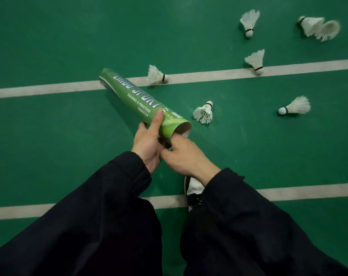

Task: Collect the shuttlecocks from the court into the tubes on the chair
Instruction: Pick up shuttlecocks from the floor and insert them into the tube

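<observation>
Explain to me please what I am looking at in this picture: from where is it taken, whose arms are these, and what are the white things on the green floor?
There is no machine here. The one picture comes from a camera worn on a person's head, looking forward and down, so you see that person's own arms in dark sleeves and one shoe.

The left hand holds a green cardboard tube, the kind that stores shuttlecocks. The right hand is at the tube's open end, with its fingers at the opening; something white shows just inside, but I cannot tell what.

The green surface is a badminton court floor with white lines. On it lie white feather shuttlecocks, about seven: one on the line near the tube, one close to the open end, the rest farther right.
</observation>
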The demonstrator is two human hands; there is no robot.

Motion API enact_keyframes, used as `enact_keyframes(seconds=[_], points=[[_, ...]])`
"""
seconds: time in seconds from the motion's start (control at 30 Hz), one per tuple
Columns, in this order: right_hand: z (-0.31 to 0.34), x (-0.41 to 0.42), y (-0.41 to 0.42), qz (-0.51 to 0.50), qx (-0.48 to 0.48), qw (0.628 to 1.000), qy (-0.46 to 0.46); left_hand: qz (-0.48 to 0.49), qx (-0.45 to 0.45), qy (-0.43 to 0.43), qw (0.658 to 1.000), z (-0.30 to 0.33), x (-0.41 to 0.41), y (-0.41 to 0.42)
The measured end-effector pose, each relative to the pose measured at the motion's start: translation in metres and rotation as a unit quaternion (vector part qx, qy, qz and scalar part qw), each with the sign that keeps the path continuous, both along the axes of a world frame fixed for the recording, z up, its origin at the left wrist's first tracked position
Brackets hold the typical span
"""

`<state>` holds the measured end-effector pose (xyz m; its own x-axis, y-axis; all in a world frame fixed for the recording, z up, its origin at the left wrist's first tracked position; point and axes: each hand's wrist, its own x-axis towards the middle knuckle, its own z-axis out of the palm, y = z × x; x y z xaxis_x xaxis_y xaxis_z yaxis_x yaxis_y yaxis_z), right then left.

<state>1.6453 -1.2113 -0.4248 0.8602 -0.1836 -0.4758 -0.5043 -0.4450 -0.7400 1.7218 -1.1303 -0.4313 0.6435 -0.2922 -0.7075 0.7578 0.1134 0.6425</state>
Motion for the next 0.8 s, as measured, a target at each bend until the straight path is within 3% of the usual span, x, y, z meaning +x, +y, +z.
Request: enact_keyframes(seconds=[0.07, 0.13, 0.23, 0.3, 0.4, 0.5, 0.57, 0.67, 0.7, 0.8], points=[[-0.002, 0.003, 0.003, -0.051, 0.045, 0.997, -0.038, -0.002, 0.005, -0.009, 1.000, 0.000, 0.002, -0.001], [-0.003, -0.006, 0.007, -0.139, 0.064, 0.978, -0.141, 0.029, -0.016, -0.007, 0.999, -0.002, 0.008, 0.000], [-0.014, -0.022, -0.007, -0.245, -0.003, 0.941, -0.231, 0.077, -0.026, 0.000, 0.997, -0.006, 0.016, 0.003], [-0.041, -0.015, -0.033, -0.239, -0.111, 0.950, -0.167, 0.094, -0.013, 0.003, 0.995, -0.010, 0.019, 0.005], [-0.087, 0.004, -0.071, -0.109, -0.268, 0.957, 0.022, 0.075, -0.016, 0.009, 0.997, -0.016, 0.023, 0.009], [-0.116, 0.011, -0.093, -0.095, -0.317, 0.942, 0.046, 0.060, -0.012, 0.009, 0.998, -0.017, 0.024, 0.010], [-0.111, 0.006, -0.095, -0.185, -0.282, 0.941, -0.007, 0.057, -0.008, 0.004, 0.998, -0.016, 0.025, 0.009], [-0.064, -0.011, -0.079, -0.416, -0.050, 0.897, -0.143, 0.072, -0.006, 0.010, 0.997, -0.015, 0.024, 0.006], [-0.042, -0.021, -0.068, -0.432, -0.011, 0.882, -0.186, 0.074, -0.006, 0.012, 0.997, -0.015, 0.023, 0.004], [0.008, -0.050, -0.037, -0.352, -0.032, 0.899, -0.258, 0.076, -0.009, 0.025, 0.997, -0.007, 0.014, -0.012]])
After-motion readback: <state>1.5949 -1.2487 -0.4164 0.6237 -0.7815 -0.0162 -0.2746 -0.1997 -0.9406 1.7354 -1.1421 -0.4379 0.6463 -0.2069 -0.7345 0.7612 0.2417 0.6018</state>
